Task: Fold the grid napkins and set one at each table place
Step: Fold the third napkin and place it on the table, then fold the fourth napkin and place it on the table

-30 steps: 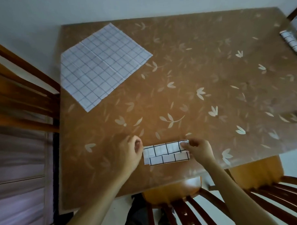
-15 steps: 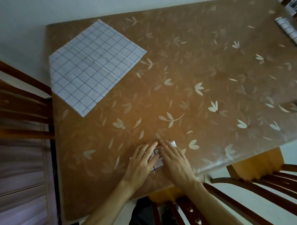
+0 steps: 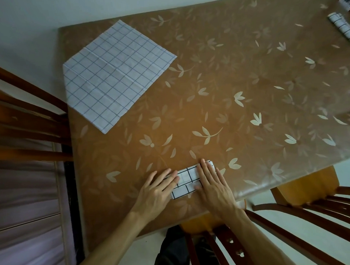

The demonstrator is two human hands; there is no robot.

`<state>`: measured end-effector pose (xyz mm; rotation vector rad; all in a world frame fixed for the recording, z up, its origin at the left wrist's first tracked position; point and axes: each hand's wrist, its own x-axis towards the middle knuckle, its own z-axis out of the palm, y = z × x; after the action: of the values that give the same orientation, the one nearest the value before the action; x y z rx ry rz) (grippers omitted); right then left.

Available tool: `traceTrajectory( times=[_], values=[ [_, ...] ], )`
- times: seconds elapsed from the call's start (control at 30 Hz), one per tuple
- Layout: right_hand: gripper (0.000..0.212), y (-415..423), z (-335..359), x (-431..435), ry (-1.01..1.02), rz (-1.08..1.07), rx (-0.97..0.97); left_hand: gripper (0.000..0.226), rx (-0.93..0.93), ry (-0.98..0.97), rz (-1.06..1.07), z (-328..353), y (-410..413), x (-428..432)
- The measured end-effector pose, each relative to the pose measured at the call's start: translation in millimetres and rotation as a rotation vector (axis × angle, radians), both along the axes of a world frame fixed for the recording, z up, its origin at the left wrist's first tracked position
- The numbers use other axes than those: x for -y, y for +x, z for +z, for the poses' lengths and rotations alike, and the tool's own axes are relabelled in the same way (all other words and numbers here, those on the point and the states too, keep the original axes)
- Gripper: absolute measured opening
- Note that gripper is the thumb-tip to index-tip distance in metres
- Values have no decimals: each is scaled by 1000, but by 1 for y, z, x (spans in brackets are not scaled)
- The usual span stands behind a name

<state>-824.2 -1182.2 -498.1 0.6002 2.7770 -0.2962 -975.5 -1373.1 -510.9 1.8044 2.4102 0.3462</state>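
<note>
So its creases set, I press my left hand (image 3: 158, 189) and right hand (image 3: 213, 186), grips spread flat, onto the folded napkin (image 3: 186, 180).

Folded grid napkin (image 3: 186, 180) lies flat near the front edge; unfolded napkin (image 3: 116, 75) spread far-left; third napkin (image 3: 343, 27), seemingly folded, far-right.
</note>
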Motion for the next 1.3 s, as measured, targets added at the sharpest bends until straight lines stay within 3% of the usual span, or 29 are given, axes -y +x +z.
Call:
traceTrajectory(
  times=[0.13, 0.3, 0.57, 0.7, 0.8, 1.03, 1.3],
  values=[
    [63, -1, 11, 4, 9, -2, -45, 47, -7, -51, 50, -7, 7, -3],
    [76, 1, 4, 10, -29, 64, 8, 52, -21, -112, 130, -8, 21, -6],
    [78, -3, 2, -5, -42, 68, 49, 70, -4, -232, -36, -4, 13, -2],
    [96, -5, 15, -4, -52, -13, 110, 76, 22, -276, 60, 8, 14, 16],
    [79, -15, 37, -2, -60, -30, 117, 72, 72, -290, 181, 28, 18, 35],
    [42, -33, 114, 30, -244, -12, -95, 36, 256, -192, 537, 107, 14, 60],
    [38, -39, 166, 63, -339, -29, -60, 25, 246, -232, 656, 180, 3, 98]
  ],
)
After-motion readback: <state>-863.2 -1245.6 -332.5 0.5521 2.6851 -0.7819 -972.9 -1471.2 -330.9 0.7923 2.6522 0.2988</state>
